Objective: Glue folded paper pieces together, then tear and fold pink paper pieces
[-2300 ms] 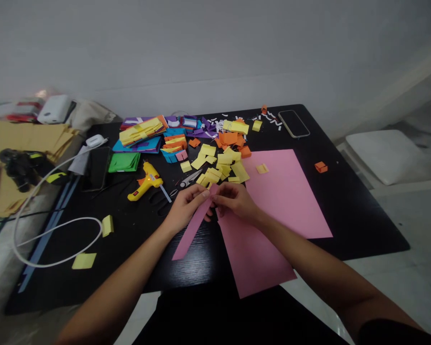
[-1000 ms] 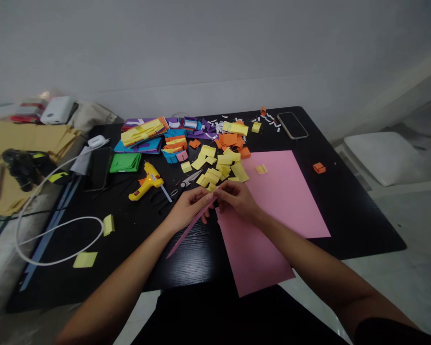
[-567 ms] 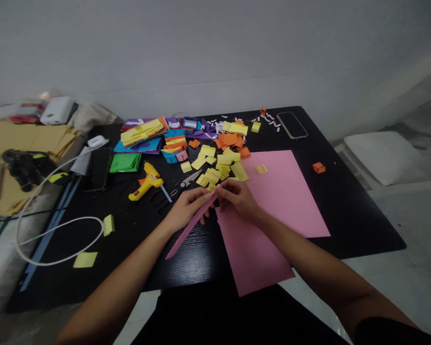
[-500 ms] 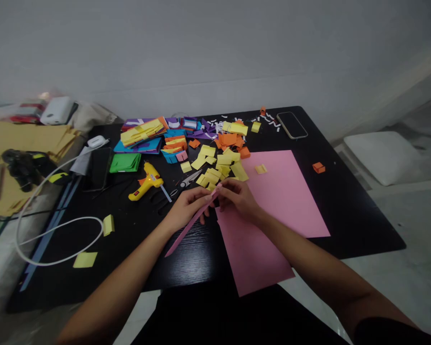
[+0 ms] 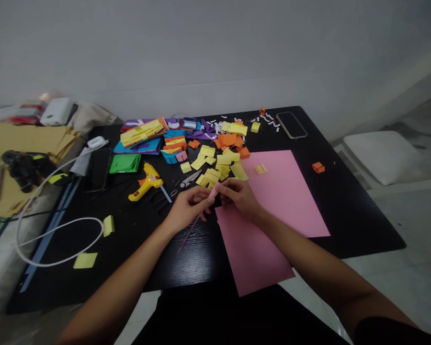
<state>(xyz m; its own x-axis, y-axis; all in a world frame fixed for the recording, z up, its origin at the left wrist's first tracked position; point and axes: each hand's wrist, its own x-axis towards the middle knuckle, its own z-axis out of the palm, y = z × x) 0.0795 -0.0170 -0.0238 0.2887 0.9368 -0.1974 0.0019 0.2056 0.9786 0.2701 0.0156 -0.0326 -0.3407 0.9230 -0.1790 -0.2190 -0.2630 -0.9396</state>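
A narrow pink paper strip point(image 5: 214, 190) is pinched between my two hands, above the front middle of the black table. My left hand point(image 5: 189, 206) is closed on it, and the strip's lower part slants down to the left, seen nearly edge-on. My right hand point(image 5: 239, 197) pinches its upper end between thumb and fingers. Beneath my right wrist lie pink sheets point(image 5: 285, 187). Folded yellow paper pieces point(image 5: 219, 165) are heaped just beyond my fingertips. Left of my left hand are scissors point(image 5: 190, 178), partly hidden, and a yellow glue gun point(image 5: 147, 182).
Orange pieces point(image 5: 230, 140), a green stack point(image 5: 125, 163) and a yellow bundle point(image 5: 141, 132) lie toward the back. One phone point(image 5: 292, 125) is at the back right, another point(image 5: 98, 168) at the left. A white cable point(image 5: 101, 230) loops over the left edge.
The pink strip has turned in my hands, from showing its broad face to nearly edge-on, and its upper end is bent over. Both hands have barely moved.
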